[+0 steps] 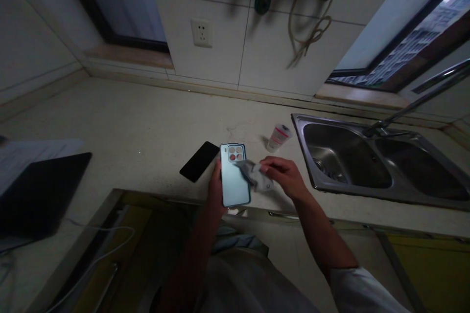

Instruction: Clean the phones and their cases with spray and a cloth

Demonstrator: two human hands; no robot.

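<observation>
My left hand (215, 188) grips a light blue phone (233, 181) by its left edge, back side up, with its camera cluster at the top. My right hand (284, 174) pinches a small grey cloth (253, 175) that lies against the phone's right side near the cameras. Both hands hover over the front edge of the pale countertop (147, 127). A second, black phone (199, 161) lies flat on the counter just left of the blue one.
A small white bottle with a pink label (278, 137) lies on the counter beside a steel double sink (370, 161) with a tap (414, 102). A dark laptop (40, 190) and white cable (99, 254) sit at the left. Utensils hang on the tiled wall near a socket (201, 33).
</observation>
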